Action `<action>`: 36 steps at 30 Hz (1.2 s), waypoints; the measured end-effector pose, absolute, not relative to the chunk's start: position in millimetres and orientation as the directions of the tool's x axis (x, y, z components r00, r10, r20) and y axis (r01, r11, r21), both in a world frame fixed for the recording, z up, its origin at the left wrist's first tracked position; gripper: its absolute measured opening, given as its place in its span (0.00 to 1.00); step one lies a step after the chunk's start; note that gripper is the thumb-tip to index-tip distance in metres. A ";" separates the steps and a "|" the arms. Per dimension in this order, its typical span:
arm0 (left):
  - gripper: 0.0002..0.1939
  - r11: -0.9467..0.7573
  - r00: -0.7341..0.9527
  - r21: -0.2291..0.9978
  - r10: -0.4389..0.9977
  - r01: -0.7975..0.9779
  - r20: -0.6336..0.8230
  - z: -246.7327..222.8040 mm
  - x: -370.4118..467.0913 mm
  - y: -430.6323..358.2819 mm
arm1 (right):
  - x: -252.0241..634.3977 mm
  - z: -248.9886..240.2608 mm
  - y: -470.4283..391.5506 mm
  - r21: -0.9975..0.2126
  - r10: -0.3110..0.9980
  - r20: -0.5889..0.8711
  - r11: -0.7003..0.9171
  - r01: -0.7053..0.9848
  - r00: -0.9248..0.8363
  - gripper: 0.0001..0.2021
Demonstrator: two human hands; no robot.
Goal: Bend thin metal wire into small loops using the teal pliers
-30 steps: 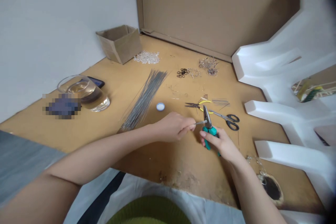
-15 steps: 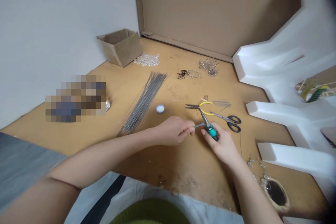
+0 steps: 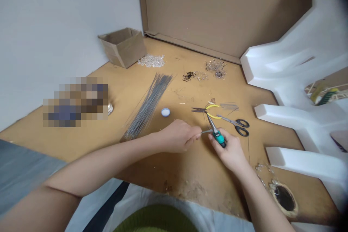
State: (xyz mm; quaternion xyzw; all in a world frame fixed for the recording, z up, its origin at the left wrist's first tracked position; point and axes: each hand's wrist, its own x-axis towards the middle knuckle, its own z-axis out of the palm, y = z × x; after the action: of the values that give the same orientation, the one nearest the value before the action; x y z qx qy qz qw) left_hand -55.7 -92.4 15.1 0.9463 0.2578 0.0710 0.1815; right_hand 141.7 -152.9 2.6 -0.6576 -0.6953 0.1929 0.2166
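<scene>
My left hand (image 3: 182,136) is closed in a pinch on thin grey wires (image 3: 206,131), which stretch across to my right hand. Wrapped round green-handled pliers (image 3: 219,138), my right hand (image 3: 231,150) keeps their pointed metal jaws aimed up and away from me. The wires meet the pliers near the base of the jaws; the exact contact is too small to tell. Just beyond lie yellow-handled pliers (image 3: 213,108) and black-handled scissors (image 3: 240,125). A small round white cap with a blue rim (image 3: 165,112) sits beyond my left hand.
A bundle of straight grey wires (image 3: 150,103) lies to the left. Farther back are a cardboard box (image 3: 125,49), clear beads (image 3: 151,60), black rings (image 3: 189,76) and a tangle of small wire pieces (image 3: 216,68). White foam (image 3: 280,116) borders the right side, near a dark round hole (image 3: 285,197).
Both hands stay in nearly the same place. A little more of the wire shows between my left fingers and the pliers. The view has shifted slightly.
</scene>
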 end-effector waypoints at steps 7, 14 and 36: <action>0.12 -0.798 0.853 0.370 0.521 0.475 0.027 12.5 -55.9 -88.8 | 138.8 -5.2 -150.6 -0.525 0.994 0.104 0.044 0.850 0.013 0.10; 0.14 -0.715 0.841 0.570 0.536 0.404 0.077 15.3 -56.7 -85.7 | 139.0 4.8 -145.4 -0.712 0.996 -0.005 0.061 0.699 -0.093 0.08; 0.20 -0.245 0.899 0.956 0.436 0.164 -0.042 8.5 -46.4 -91.9 | 145.6 7.6 -150.9 -0.983 0.998 -0.067 -0.066 0.170 -0.003 0.10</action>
State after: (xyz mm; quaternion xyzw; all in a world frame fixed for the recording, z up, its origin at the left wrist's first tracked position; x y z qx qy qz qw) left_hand -46.4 -91.9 8.5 0.7803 0.1923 0.1169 0.5836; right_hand 145.6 -150.9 7.6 -0.5549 -0.5260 0.4741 0.4366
